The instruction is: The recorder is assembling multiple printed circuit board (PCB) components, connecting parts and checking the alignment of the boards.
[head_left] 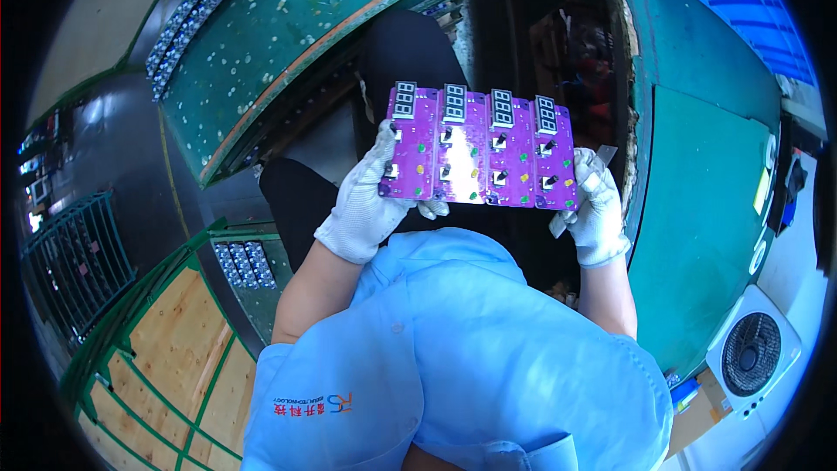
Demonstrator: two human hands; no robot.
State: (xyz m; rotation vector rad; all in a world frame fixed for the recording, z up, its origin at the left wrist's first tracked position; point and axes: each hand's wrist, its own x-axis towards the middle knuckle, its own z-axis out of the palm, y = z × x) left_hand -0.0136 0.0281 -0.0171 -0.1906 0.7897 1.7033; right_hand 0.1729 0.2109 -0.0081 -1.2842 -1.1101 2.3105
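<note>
A purple circuit board panel [462,153] is held up in front of my body, tilted toward me. It is made of several joined boards, each with a black-and-white digit display at the top, black-stemmed parts on white bases and small green and yellow parts. My left hand [362,196], in a white glove, grips its left edge, with fingertips showing under the lower edge. At the right edge, my gloved right hand [600,214] is closed on the panel. A small greyish flat piece [606,154] sticks out by its fingers; its kind cannot be made out.
A green speckled workbench [305,26] stands ahead to the left, with rows of boards [196,17] along its far side. Another green bench [697,209] runs along the right, near a white fan [752,353]. A wooden-topped green rack [170,358] and small stacked boards [245,264] are at lower left.
</note>
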